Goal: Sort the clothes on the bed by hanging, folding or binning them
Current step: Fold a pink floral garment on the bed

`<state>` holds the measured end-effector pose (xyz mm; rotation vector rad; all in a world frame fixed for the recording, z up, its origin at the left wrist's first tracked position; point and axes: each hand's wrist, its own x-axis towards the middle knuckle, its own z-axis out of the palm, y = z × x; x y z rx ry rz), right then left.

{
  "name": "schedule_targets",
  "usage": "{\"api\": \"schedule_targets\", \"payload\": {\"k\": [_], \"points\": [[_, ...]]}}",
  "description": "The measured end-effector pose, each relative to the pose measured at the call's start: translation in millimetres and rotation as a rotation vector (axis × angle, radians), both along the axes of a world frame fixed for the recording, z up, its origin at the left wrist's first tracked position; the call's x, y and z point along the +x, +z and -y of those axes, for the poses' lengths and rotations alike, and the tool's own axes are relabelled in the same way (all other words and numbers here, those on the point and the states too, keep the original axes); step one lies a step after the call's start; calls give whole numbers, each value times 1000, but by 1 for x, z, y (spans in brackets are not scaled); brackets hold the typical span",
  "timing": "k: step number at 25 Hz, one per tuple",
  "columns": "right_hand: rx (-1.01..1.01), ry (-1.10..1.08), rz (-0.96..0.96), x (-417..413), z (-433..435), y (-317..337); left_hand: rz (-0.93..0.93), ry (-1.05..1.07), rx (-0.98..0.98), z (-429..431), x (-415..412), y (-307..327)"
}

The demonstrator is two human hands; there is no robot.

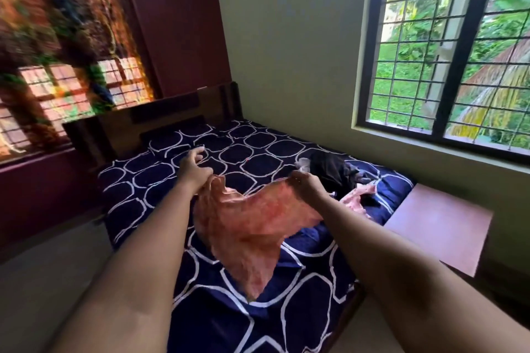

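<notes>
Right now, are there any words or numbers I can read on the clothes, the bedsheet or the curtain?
No readable text anywhere.
Orange cloth: blurred print, no letters.
Bedsheet: white rings only.
Dark clothes and pink garment: no label visible.
Curtain: too blurred to tell.

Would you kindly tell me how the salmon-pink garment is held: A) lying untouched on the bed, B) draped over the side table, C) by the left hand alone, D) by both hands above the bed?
D: the left hand and right hand each hold a top edge of the garment, which hangs above the bed.
</notes>
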<state>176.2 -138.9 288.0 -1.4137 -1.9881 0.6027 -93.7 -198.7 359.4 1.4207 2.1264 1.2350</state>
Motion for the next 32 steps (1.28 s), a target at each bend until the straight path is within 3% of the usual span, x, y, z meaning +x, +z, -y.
{"api": "schedule_targets", "payload": {"k": [2, 4, 6, 9, 12, 15, 16, 19, 20, 26, 29, 32], "points": [[37, 148, 17, -14, 2, 16, 41, -184, 27, 6, 15, 7], [74, 253, 148, -28, 6, 30, 48, -452, -113, 8, 47, 8], [105, 289, 170, -38, 12, 41, -49, -590, -266, 3, 79, 0], [131, 259, 3, -36, 16, 52, -176, -509, -212, -6, 104, -7], [27, 254, -206, -14, 17, 54, -210, -486, -170, -12, 101, -5], [-223, 356, -342, 17, 24, 43, 37, -547, -69, -14, 116, -1], [-256, 350, -249, 27, 27, 39, 140, -546, -20, -10, 123, 2], [-141, 141, 274, 47, 24, 30, 440, -507, 70, -6, 134, 10], [-109, 63, 345, 52, 22, 27, 501, -519, 69, -4, 136, 14], [-172, -363, 361, 94, 21, 16, 740, -569, 170, 19, 126, 39], [-250, -521, 169, 109, 16, 15, 788, -673, 59, 37, 113, 47], [-295, -475, -432, 107, 3, 24, 657, -829, -505, 54, 106, 47]]}}
